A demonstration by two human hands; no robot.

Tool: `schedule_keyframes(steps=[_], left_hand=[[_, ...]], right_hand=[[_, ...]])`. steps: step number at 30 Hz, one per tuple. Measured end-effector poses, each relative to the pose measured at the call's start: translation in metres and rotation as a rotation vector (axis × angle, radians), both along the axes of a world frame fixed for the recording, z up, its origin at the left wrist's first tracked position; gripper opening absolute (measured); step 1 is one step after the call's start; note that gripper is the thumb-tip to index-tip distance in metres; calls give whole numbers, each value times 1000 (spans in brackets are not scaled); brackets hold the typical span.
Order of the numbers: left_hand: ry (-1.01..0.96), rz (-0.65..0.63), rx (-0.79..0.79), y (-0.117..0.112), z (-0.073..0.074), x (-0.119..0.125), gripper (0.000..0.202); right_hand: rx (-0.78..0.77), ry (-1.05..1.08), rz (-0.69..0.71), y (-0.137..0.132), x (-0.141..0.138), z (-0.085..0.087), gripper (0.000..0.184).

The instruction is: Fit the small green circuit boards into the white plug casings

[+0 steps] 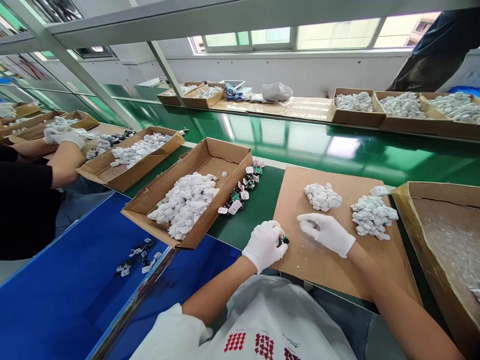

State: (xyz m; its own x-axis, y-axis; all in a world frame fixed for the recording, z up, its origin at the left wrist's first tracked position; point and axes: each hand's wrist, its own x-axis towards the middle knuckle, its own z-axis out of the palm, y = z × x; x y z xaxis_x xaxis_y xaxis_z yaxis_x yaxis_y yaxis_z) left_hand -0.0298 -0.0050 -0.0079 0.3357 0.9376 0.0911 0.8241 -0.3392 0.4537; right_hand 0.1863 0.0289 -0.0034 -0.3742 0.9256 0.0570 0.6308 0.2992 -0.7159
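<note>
White printed fabric (288, 302) on the person's torso lies nearest. Just past it, a small green circuit piece (284, 240) is gripped in the gloved left hand (262, 245), over the near-left edge of a cardboard sheet (333, 277). Above the sheet, the gloved right hand (328, 233) has loosely bent fingers; whether it pinches anything, I cannot tell. Farther out, two white heaps (323, 197) sit on the sheet; leftward, an open carton (226, 150) of white pieces stands on the green desk (231, 231).
</note>
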Motion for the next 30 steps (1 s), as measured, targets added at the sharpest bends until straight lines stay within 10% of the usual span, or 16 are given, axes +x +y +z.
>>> schedule_keyframes(steps=[7,17,30], left_hand=[[-617,52,-271,48,2,27,29],[-1458,-227,-909,77,9,60,42],[-1560,-56,-1045,73,-10,66,38]], right_hand=[[187,229,-1,-5,0,10,21],[350,337,-166,5,10,14,19],[599,203,-173,8,4,10,23]])
